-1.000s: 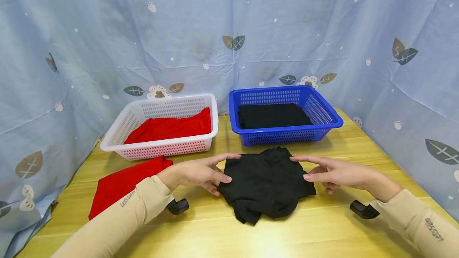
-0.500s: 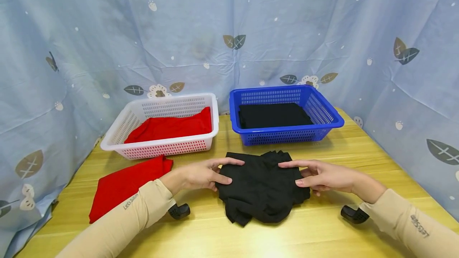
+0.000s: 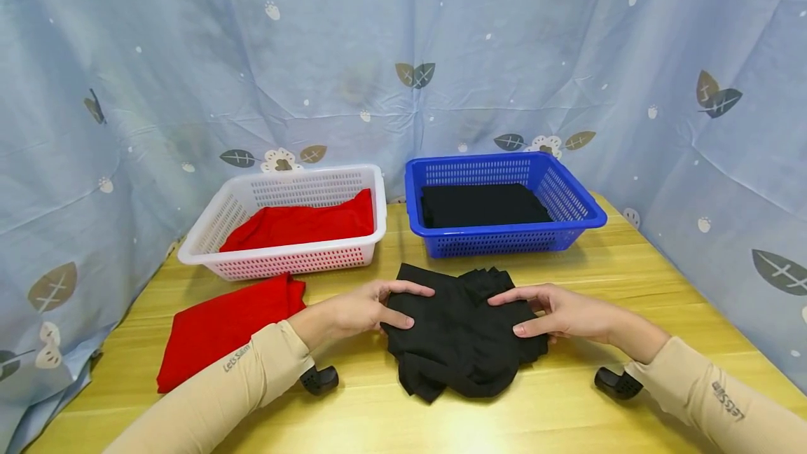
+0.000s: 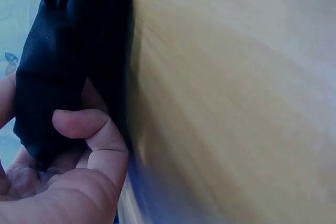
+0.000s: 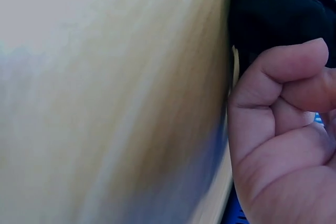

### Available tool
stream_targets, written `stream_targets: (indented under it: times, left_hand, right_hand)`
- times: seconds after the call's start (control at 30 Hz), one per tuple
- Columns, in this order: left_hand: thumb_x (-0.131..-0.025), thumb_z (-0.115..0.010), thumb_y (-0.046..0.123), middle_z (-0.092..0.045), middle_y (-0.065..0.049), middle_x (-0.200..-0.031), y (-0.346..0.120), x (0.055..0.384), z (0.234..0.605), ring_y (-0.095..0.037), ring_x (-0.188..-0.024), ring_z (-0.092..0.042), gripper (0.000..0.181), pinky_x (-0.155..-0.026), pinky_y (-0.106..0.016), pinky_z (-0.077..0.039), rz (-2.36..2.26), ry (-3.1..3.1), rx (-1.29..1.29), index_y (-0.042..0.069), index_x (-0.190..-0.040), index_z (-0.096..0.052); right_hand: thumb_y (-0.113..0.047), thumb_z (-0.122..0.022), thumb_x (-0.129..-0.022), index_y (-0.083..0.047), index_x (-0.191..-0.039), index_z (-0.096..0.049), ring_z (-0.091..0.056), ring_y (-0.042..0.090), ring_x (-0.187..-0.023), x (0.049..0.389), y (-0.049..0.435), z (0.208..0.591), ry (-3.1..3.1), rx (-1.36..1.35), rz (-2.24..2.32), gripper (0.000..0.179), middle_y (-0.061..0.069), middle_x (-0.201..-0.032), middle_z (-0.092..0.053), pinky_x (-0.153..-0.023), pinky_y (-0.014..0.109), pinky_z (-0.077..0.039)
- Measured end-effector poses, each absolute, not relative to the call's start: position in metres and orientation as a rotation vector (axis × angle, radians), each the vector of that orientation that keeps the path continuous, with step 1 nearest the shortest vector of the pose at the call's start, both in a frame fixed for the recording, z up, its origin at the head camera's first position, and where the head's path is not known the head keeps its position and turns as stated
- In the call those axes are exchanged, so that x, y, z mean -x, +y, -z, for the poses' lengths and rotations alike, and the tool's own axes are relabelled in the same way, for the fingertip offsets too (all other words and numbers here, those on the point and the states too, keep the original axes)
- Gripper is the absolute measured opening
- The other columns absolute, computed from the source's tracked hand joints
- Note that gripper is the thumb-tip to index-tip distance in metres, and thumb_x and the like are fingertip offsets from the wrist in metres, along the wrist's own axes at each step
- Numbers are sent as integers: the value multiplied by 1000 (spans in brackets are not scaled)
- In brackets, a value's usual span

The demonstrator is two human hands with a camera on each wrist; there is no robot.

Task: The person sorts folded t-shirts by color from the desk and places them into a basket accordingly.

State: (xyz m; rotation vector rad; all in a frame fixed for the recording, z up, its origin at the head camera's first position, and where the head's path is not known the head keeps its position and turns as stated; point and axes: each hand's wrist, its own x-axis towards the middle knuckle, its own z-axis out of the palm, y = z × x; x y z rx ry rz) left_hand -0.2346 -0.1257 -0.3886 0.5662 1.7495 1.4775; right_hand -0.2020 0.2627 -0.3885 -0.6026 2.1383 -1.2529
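A rumpled, loosely folded black garment (image 3: pixel 457 331) lies at the middle of the wooden table, its front edge uneven with a small flap hanging to the left. My left hand (image 3: pixel 356 310) grips its left side, with index finger and thumb on top. In the left wrist view, the black fabric (image 4: pixel 50 77) passes between the fingers of that hand. On the opposite side my right hand (image 3: pixel 576 312) grips the garment, index finger and thumb over the top and the other fingers curled low at the edge. Those curled fingers (image 5: pixel 257 87) partly cover the fabric in the right wrist view.
Behind, at the left, stands a white basket (image 3: pixel 284 258) with red cloth (image 3: pixel 302 223) inside. A blue basket (image 3: pixel 504 231) beside it holds folded black cloth (image 3: pixel 482 203). A folded red cloth (image 3: pixel 221 331) lies near my left forearm. Patterned curtains (image 3: pixel 353 54) enclose the table (image 3: pixel 391 419).
My right hand has moved left and both hands have closed in on the garment's sides, from touching it to gripping it. The garment has shifted slightly left, its right side drawn inward.
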Motion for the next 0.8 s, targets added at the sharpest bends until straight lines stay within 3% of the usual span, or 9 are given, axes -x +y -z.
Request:
stream_targets:
  times: [0.27,0.43,0.57,0.7,0.8]
  left_hand:
    - [-96,-73,3,-70,-6,-141,-125,230,376,-15,-120,-71,60,-90,-27,-62,-1474,1833,-613,23,-151,-62]
    - [-97,-74,5,-68,-5,-146,-125,228,362,-19,-129,-67,60,-103,-32,-59,-1475,1877,-650,25,-152,-62]
    - [-95,-74,2,-71,-7,-142,-124,228,353,-20,-127,-70,60,-104,-33,-59,-1515,1922,-650,24,-150,-64]
    - [-95,-74,2,-72,-7,-142,-124,226,344,-21,-127,-71,58,-104,-33,-59,-1543,1962,-654,22,-149,-66]
    - [-96,-73,2,-70,-7,-145,-123,226,337,-23,-129,-71,57,-106,-34,-58,-1572,1948,-668,21,-150,-65]
  right_hand:
    - [-19,-72,-103,-16,-156,-56,-53,14,-69,201,267,384,2116,654,1300,55,7,-100,-61,-56,25,-52]
    - [-16,-71,-103,-15,-155,-56,-56,13,-70,200,271,372,2136,685,1335,54,9,-102,-63,-59,28,-53]
    - [-13,-71,-103,-12,-154,-57,-53,20,-65,202,273,361,2159,741,1357,53,4,-94,-66,-57,33,-51]
    - [-11,-71,-103,-11,-153,-58,-35,31,-55,202,274,351,2197,788,1370,51,-6,-74,-51,-53,36,-43]
    - [-10,-70,-103,-11,-152,-58,-28,29,-52,203,275,342,2235,809,1375,51,-7,-68,-38,-48,35,-35]
